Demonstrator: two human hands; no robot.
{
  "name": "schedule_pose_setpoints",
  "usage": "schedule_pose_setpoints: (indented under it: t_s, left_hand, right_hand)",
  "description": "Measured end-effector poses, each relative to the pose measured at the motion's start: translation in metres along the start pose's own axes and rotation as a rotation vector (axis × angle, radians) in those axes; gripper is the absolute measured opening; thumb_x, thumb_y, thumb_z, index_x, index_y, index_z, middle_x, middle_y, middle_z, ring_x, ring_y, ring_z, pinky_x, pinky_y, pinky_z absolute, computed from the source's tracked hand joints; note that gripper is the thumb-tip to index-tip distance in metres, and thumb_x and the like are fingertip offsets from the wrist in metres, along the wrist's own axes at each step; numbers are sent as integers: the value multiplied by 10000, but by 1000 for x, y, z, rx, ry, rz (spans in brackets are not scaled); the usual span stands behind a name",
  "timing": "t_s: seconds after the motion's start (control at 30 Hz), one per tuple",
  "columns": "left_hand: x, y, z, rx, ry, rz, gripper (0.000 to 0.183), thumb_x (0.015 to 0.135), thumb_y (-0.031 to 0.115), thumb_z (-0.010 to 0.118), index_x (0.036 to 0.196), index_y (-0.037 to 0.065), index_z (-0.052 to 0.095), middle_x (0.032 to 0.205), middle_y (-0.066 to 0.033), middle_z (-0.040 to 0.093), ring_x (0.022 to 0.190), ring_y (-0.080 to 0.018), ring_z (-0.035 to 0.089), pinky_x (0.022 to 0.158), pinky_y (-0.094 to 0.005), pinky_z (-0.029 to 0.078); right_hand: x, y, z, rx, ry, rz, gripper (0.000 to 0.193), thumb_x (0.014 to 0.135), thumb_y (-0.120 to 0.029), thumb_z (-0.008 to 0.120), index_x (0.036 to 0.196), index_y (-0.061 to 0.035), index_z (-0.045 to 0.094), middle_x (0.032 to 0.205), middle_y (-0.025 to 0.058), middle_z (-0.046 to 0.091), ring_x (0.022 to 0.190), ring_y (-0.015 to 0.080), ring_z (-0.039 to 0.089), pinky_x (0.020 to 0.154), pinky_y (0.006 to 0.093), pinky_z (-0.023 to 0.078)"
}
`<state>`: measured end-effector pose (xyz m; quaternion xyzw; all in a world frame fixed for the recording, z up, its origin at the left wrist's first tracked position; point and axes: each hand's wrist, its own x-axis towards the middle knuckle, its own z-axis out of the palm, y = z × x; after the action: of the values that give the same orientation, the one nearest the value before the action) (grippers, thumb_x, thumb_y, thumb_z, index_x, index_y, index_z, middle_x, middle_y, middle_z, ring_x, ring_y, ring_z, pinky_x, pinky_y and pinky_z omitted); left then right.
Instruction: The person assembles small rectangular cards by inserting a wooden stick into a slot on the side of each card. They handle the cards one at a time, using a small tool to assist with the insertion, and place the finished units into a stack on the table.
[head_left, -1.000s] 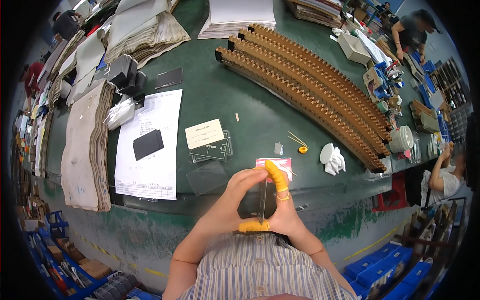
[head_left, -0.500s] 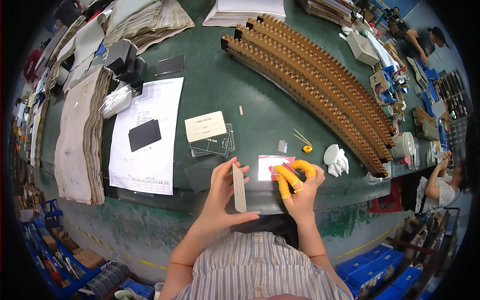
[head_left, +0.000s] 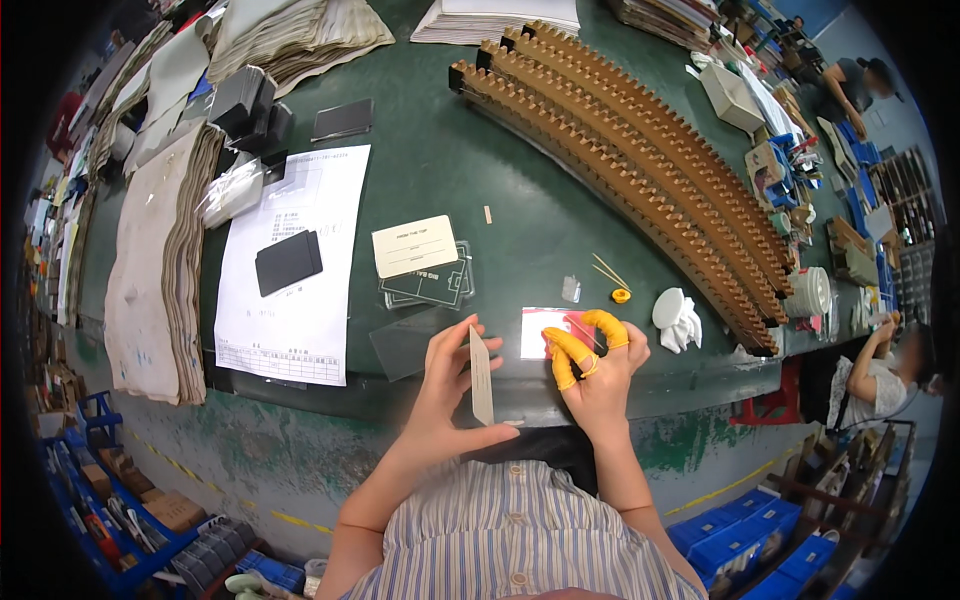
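Note:
My left hand (head_left: 445, 385) holds a cream card (head_left: 481, 375) upright, seen nearly edge-on, between thumb and fingers. My right hand (head_left: 595, 375) wears yellow finger cots and is closed, its fingertips over a small red-and-white card (head_left: 536, 346) near the table edge. What those fingers pinch is too small to make out. Ahead of my left hand, a cream printed card (head_left: 413, 247) lies on dark green printed cards (head_left: 440, 288). Beyond my right hand are a small yellow cup (head_left: 621, 296), thin wooden sticks (head_left: 610, 270) and a white cloth bundle (head_left: 678, 320).
Long brown slotted racks (head_left: 640, 170) curve across the right of the green table (head_left: 420, 130). On the left, dark cards (head_left: 289, 264) lie on a printed paper sheet (head_left: 285, 330), beside a tall stack of worn sheets (head_left: 150, 290). A person (head_left: 870, 385) sits at the right.
My right hand's yellow-covered fingers have shifted slightly over the red-and-white card. The left hand keeps the cream card nearly still. The whole view has shifted a little.

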<state>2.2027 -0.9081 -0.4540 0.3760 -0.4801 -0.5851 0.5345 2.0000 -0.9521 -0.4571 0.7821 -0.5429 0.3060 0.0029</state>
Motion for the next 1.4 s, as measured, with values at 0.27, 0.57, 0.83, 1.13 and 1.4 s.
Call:
schedule_pose_setpoints:
  t_s: [0.27, 0.57, 0.83, 1.13, 1.4]
  left_hand:
    - [-1, 2, 1, -11, 54, -21, 1127, 596, 109, 889, 1506, 33, 228, 1391, -101, 304, 1322, -307, 420, 1091, -466, 410]
    - [-2, 3, 3, -10, 56, -53, 1123, 608, 188, 888, 1508, 34, 234, 1384, -101, 312, 1296, -287, 440, 1068, -459, 434]
    - [-4, 3, 9, -55, 82, -58, 1117, 632, 278, 883, 1509, 29, 236, 1392, -106, 320, 1277, -280, 459, 1054, -445, 445]
    - [-7, 2, 7, -48, 98, -46, 1099, 643, 261, 864, 1511, 30, 232, 1395, -109, 319, 1277, -280, 459, 1043, -441, 453]
    - [-7, 3, 5, -37, 98, -44, 1091, 643, 255, 858, 1509, 22, 235, 1388, -109, 322, 1270, -274, 462, 1036, -435, 459]
  right_hand:
    - [0, -2, -3, 0, 5, 23, 220, 769, -181, 753, 981, -243, 754, 1164, 25, 583, 1081, 280, 410, 945, 396, 300]
    - [-8, 12, -10, 959, 162, 412, 166, 922, -91, 625, 1056, -24, 696, 1179, 74, 521, 1106, 190, 460, 1004, 324, 349]
    - [-2, 10, -10, 531, 113, 183, 170, 847, -136, 689, 1013, -109, 713, 1201, 68, 546, 1105, 240, 436, 982, 359, 326]
    - [2, 3, -2, 14, 2, -17, 223, 742, -222, 768, 962, -254, 763, 1232, 66, 609, 1133, 290, 378, 947, 403, 265]
    - [2, 3, 0, -6, -6, -38, 237, 740, -228, 771, 974, -260, 766, 1236, 75, 624, 1139, 273, 374, 953, 388, 254]
